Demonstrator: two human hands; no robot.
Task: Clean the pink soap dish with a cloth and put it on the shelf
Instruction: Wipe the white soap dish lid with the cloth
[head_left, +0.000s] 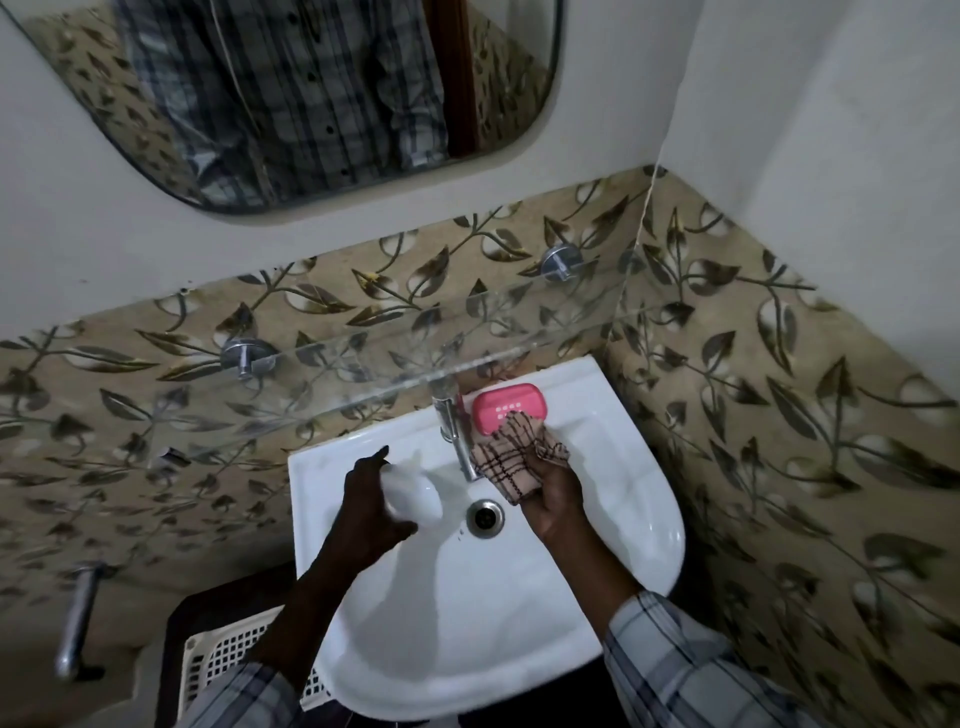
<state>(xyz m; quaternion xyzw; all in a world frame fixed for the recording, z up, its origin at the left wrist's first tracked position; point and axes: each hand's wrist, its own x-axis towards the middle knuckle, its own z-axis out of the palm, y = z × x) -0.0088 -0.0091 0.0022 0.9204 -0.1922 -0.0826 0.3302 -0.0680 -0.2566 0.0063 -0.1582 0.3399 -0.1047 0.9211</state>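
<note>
Pink soap dish lay on the sink's back ledge, just right of the tap, long axis side to side, straight ahead of the nearer right hand. That hand gripped a checked cloth touching the dish's near edge. The left hand clutched a white lump, likely soap, over the basin, below the glass shelf.

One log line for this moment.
right hand holds cloth on pink soap dish | left hand holds white bar | dish on sink rim
</note>
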